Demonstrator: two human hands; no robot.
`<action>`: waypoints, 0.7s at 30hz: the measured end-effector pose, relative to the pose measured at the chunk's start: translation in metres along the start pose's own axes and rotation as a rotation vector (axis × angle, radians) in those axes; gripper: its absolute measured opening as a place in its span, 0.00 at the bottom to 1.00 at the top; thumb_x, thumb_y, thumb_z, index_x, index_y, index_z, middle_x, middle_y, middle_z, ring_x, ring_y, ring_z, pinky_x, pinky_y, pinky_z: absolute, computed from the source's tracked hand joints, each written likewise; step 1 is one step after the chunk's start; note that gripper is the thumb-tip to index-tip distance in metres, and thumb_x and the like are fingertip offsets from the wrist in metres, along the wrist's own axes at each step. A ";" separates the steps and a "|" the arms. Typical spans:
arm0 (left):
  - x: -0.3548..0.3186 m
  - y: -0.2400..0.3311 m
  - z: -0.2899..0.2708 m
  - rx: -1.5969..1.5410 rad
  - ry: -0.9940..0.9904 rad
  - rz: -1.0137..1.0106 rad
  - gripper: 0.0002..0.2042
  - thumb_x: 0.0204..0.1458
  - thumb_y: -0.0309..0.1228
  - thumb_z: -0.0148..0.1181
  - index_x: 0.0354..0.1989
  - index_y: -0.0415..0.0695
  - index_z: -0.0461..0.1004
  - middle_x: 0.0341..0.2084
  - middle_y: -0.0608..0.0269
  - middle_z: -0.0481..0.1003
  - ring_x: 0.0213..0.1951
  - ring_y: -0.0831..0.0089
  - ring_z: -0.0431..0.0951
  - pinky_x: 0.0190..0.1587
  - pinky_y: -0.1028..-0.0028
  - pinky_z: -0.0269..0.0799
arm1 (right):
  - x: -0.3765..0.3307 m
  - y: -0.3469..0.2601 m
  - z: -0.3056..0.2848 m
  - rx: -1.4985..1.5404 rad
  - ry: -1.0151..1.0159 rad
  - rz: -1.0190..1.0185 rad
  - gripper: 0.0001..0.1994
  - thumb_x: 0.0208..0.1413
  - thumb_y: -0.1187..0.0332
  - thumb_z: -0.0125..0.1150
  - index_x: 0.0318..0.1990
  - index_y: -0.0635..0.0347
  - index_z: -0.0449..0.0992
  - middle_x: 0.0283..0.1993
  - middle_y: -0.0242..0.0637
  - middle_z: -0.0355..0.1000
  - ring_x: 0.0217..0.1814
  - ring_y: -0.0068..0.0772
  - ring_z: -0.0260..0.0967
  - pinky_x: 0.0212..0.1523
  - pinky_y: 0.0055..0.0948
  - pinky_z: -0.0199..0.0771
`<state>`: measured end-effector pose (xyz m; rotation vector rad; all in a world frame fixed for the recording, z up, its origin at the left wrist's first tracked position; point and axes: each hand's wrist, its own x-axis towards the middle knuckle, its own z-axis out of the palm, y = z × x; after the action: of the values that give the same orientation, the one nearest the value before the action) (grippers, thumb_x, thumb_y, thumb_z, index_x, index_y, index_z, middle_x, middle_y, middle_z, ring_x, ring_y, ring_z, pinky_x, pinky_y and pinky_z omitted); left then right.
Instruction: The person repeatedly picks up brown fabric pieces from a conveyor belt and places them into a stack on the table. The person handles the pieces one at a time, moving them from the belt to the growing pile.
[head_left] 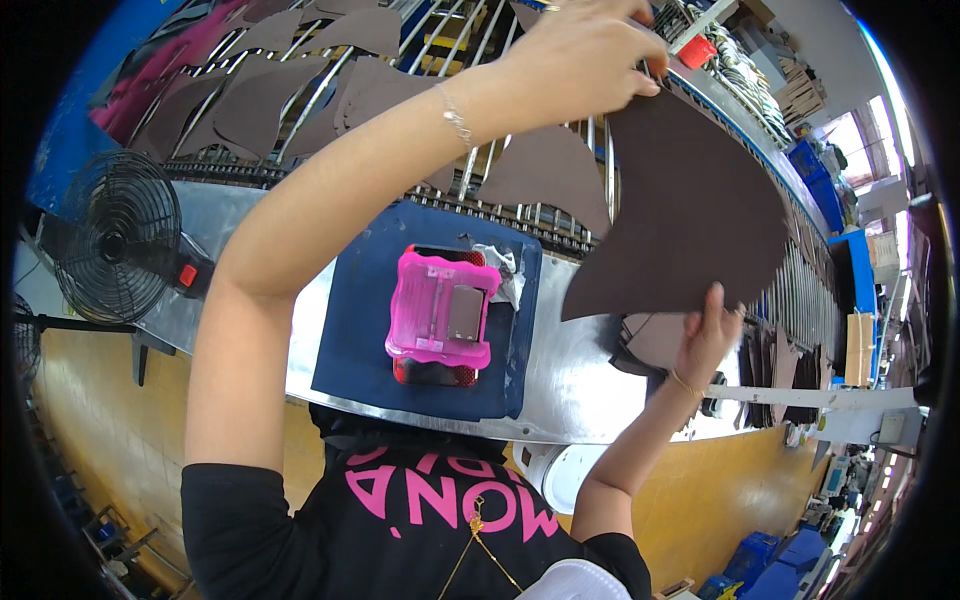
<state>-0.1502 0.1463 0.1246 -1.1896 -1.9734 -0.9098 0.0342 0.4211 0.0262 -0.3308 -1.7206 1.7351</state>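
A dark brown curved panel point(700, 200), thin and flat with a pointed lower-left corner, is held up in front of the rod conveyor on the right. My left hand point(585, 60) reaches across and pinches its upper end. Low on the panel, my right hand point(708, 335) grips the bottom edge, thumb in front and the other fingers partly hidden behind it. Similar brown panels point(550, 172) lie flat on the metal rods beneath my left forearm.
On the metal table point(580, 375), a pink plastic tray point(412, 310) sits on a dark blue mat point(350, 350). A black fan point(115, 240) stands at the left. More panels point(775, 375) hang or stand near a white bar point(820, 397) at right. Below the table is a white stool point(575, 478).
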 end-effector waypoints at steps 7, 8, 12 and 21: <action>-0.073 -0.026 -0.058 0.053 0.064 -0.255 0.19 0.47 0.38 0.63 0.49 0.51 0.72 0.47 0.55 0.65 0.47 0.59 0.70 0.51 0.65 0.66 | 0.052 0.134 0.088 0.372 -0.260 0.395 0.10 0.60 0.69 0.54 0.46 0.57 0.62 0.29 0.35 0.70 0.22 0.27 0.71 0.21 0.22 0.73; -0.088 -0.025 -0.071 0.049 -0.015 -0.342 0.22 0.47 0.38 0.64 0.53 0.52 0.69 0.49 0.54 0.63 0.48 0.58 0.69 0.52 0.65 0.66 | 0.056 0.149 0.098 0.388 -0.279 0.405 0.12 0.60 0.69 0.54 0.47 0.59 0.60 0.28 0.35 0.70 0.23 0.27 0.71 0.21 0.23 0.74; -0.140 -0.009 -0.118 0.010 -0.051 -0.635 0.24 0.48 0.33 0.64 0.55 0.50 0.67 0.51 0.58 0.62 0.45 0.66 0.69 0.51 0.68 0.66 | 0.074 0.205 0.131 0.309 -0.254 0.575 0.18 0.61 0.71 0.52 0.54 0.62 0.54 0.33 0.37 0.67 0.26 0.30 0.72 0.22 0.25 0.76; -0.226 -0.003 -0.146 0.025 0.026 -0.920 0.25 0.47 0.31 0.64 0.56 0.50 0.67 0.50 0.64 0.63 0.43 0.74 0.70 0.44 0.74 0.64 | 0.078 0.225 0.152 0.152 -0.184 0.607 0.27 0.58 0.67 0.57 0.58 0.60 0.49 0.36 0.44 0.67 0.24 0.32 0.71 0.20 0.26 0.75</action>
<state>-0.0427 -0.0780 0.0219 -0.1842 -2.5137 -1.2973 -0.1778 0.3677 -0.1533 -0.6973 -1.7082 2.3775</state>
